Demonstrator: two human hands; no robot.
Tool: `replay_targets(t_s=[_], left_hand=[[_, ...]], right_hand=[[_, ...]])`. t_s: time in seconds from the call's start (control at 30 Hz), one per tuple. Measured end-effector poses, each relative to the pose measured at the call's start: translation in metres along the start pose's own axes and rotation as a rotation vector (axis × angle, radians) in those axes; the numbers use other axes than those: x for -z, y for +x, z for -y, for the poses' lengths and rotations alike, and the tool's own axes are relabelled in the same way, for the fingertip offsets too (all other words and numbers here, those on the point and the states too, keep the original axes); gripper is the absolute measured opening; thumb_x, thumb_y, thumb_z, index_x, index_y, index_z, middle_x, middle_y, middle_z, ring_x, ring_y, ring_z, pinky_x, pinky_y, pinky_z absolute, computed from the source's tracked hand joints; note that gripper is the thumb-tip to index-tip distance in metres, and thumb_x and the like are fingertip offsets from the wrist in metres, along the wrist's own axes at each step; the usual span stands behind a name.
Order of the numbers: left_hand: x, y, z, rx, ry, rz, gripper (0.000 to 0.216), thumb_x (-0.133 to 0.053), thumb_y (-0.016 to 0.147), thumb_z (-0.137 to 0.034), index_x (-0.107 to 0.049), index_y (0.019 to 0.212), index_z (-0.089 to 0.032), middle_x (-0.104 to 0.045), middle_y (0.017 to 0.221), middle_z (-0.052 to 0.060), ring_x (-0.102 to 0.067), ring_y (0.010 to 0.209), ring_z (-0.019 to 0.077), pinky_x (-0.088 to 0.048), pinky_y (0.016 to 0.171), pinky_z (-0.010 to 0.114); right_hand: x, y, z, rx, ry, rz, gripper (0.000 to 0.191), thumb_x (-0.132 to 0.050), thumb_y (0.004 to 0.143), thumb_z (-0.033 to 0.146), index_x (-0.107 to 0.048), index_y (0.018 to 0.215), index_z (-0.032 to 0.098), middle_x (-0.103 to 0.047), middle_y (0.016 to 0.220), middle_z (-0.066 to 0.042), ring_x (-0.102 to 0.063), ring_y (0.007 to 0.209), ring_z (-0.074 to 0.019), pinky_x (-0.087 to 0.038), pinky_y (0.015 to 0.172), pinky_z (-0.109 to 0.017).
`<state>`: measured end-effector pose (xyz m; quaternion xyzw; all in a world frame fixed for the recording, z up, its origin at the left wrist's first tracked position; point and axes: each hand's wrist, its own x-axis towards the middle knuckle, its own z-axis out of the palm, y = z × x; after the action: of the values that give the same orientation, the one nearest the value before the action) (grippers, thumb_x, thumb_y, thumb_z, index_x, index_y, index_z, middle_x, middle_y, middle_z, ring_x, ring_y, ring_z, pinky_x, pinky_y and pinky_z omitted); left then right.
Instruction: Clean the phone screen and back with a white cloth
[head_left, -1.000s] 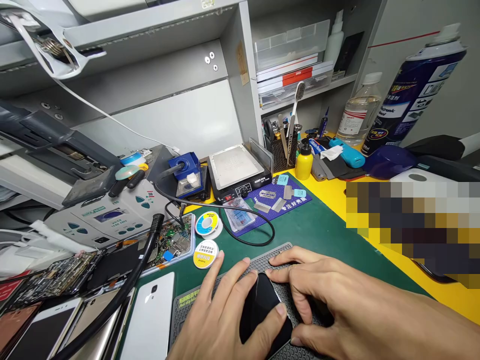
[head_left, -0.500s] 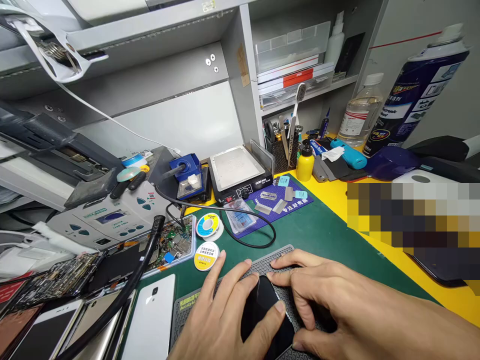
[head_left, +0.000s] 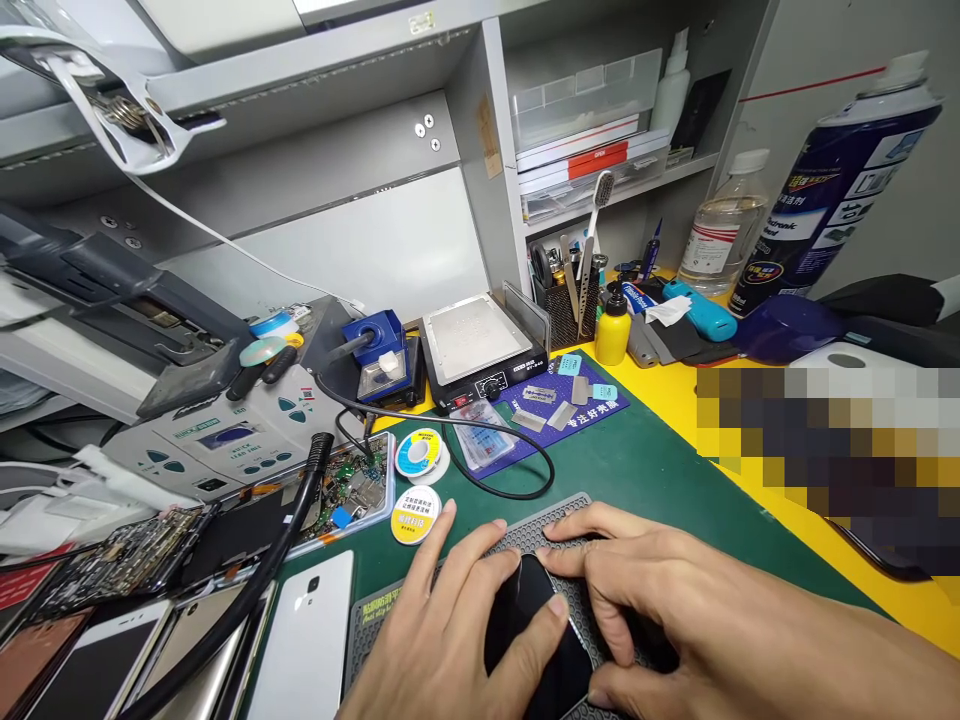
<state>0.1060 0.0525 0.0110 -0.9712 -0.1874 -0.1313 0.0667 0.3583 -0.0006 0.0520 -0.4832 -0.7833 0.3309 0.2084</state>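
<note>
A black-screened smartphone (head_left: 551, 655) lies on a grey textured mat (head_left: 551, 512), its left part hidden under my left hand. My left hand (head_left: 465, 620) reaches over that side, the thumb pressed on the screen and the index fingertip at the upper edge; its other fingers spread onto the mat. Along the phone's right edge, my right hand (head_left: 645, 590) is bent, with a fingertip at the top corner and the thumb low on the side. Whether a small thing sits between the right fingers is hidden.
At left lie a white phone (head_left: 304, 630), more phones, circuit boards and a thick black hose (head_left: 262, 590). Beyond the mat stand solder spools (head_left: 418, 455), a looped black cable (head_left: 551, 470), loose blades (head_left: 562, 415) and a hot plate (head_left: 480, 335). A yellow bottle (head_left: 613, 335) stands further right.
The whole view has shifted slightly down and to the right. Both hands keep nearly the same position on the phone.
</note>
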Motion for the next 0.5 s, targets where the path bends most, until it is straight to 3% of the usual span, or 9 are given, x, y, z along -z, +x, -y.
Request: replay_targets(t_s=[0.2,0.4,0.5], left_hand=[[-0.0051,0.0012,-0.0040,0.081,-0.079,-0.017,0.050,-0.051,0.096,-0.009,-0.063,0.132,-0.042,-0.069,0.126,-0.003,-0.059,0.132,0.0232,-0.044,0.116,0.061],[-0.0051,0.0003,-0.0043,0.080,-0.095,-0.021,0.049,-0.052,0.094,-0.009,-0.064,0.132,-0.038,-0.068,0.127,-0.001,-0.056,0.135,0.0264,-0.042,0.117,0.062],[-0.0023,0.0013,-0.0003,0.035,-0.054,0.023,0.053,-0.054,0.093,-0.010,-0.060,0.136,-0.039,-0.067,0.130,-0.001,-0.057,0.135,0.0270,-0.044,0.114,0.062]], right_hand=[[0.0019,0.0021,-0.0002,-0.007,-0.012,0.003,0.024,-0.076,0.076,0.002,-0.063,0.079,0.021,-0.074,0.116,-0.001,-0.059,0.130,-0.0246,-0.052,0.094,-0.018],[0.0009,0.0000,0.0024,-0.019,0.005,0.011,0.023,-0.076,0.075,0.001,-0.069,0.086,0.021,-0.074,0.115,-0.002,-0.059,0.130,-0.0256,-0.054,0.092,-0.020],[0.0005,0.0019,0.0017,-0.027,0.001,-0.005,0.026,-0.074,0.074,-0.002,-0.064,0.079,0.021,-0.075,0.111,-0.001,-0.060,0.128,-0.0246,-0.052,0.095,-0.020]])
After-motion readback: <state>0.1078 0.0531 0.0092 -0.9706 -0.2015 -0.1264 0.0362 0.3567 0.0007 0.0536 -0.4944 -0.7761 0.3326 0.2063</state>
